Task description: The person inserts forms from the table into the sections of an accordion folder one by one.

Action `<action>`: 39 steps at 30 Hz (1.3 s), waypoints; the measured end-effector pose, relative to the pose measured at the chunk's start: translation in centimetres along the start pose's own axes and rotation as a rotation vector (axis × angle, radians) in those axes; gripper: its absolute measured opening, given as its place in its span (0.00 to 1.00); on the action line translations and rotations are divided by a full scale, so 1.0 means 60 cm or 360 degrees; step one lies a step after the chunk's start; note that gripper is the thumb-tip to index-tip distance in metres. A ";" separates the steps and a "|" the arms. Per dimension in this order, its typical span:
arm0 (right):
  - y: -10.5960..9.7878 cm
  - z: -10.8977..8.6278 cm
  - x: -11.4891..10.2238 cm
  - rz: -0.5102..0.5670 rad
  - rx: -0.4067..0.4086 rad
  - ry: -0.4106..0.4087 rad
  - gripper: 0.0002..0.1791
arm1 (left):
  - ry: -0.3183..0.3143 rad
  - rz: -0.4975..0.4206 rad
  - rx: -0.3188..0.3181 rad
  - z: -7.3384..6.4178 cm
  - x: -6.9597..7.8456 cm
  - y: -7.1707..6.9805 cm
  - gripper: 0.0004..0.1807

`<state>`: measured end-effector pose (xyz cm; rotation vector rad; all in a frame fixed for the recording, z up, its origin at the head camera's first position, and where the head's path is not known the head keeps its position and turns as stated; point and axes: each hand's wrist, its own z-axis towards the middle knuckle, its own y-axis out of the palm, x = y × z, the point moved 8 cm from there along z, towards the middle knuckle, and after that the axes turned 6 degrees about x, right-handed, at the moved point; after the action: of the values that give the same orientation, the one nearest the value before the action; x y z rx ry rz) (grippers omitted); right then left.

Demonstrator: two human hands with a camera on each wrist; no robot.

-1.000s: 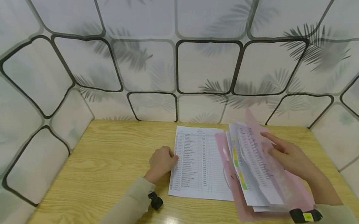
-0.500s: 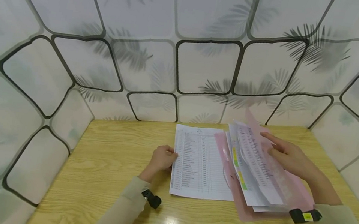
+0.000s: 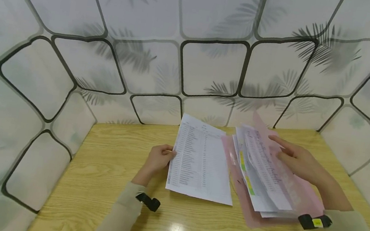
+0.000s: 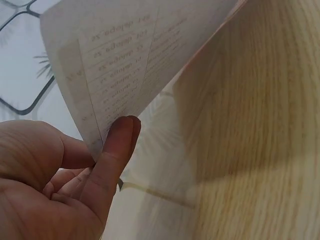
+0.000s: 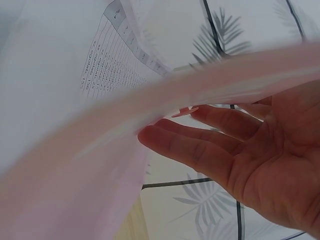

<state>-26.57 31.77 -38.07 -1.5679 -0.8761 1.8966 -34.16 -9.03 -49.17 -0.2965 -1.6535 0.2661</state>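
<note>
My left hand (image 3: pixel 156 161) pinches the left edge of a printed sheet of paper (image 3: pixel 201 164), a table of text lines. The left wrist view shows its thumb and fingers (image 4: pixel 117 145) on either side of the paper (image 4: pixel 115 60), raised off the table. To the right lies a pink plastic folder (image 3: pixel 252 218), spread partly open, with several printed papers (image 3: pixel 259 164) inside, one bearing yellow and green marks. My right hand (image 3: pixel 299 162) touches the folder's raised cover from outside, fingers (image 5: pixel 185 147) fairly straight. Its thumb is hard to make out in the right wrist view.
The light wooden table (image 3: pixel 109 183) runs back to a wall (image 3: pixel 212 68) covered with a pattern of rounded outlines and leaves. Walls also close in at left and right. Each wrist wears a black strap (image 3: pixel 148 201) with a small device.
My left hand has drawn the printed sheet leftward and lifted it, so it now lies tilted and apart from the folder's lower edge. The right hand and folder have kept their place.
</note>
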 end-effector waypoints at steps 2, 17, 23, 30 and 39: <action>0.000 0.001 -0.002 -0.0007 0.0002 -0.0014 0.32 | -0.0011 -0.0033 -0.0002 -0.001 -0.003 -0.007 0.14; 0.000 0.005 -0.001 -0.0005 -0.0022 0.0024 0.32 | -0.0073 -0.0219 0.0007 -0.009 -0.021 -0.045 0.14; 0.001 0.005 -0.001 -0.0020 -0.0029 0.0024 0.32 | -0.0051 -0.0225 -0.0001 -0.013 -0.012 -0.044 0.15; 0.002 0.008 -0.003 -0.0031 -0.0030 0.0010 0.32 | -0.0061 -0.0329 -0.0036 -0.014 0.000 -0.030 0.16; 0.005 0.006 -0.002 -0.0021 -0.0029 0.0019 0.33 | -0.0062 -0.0420 -0.0051 -0.017 0.027 -0.008 0.17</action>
<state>-26.90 31.43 -38.19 -1.5786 -0.8986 1.8729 -33.32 -8.95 -47.40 -0.0953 -1.7157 0.0469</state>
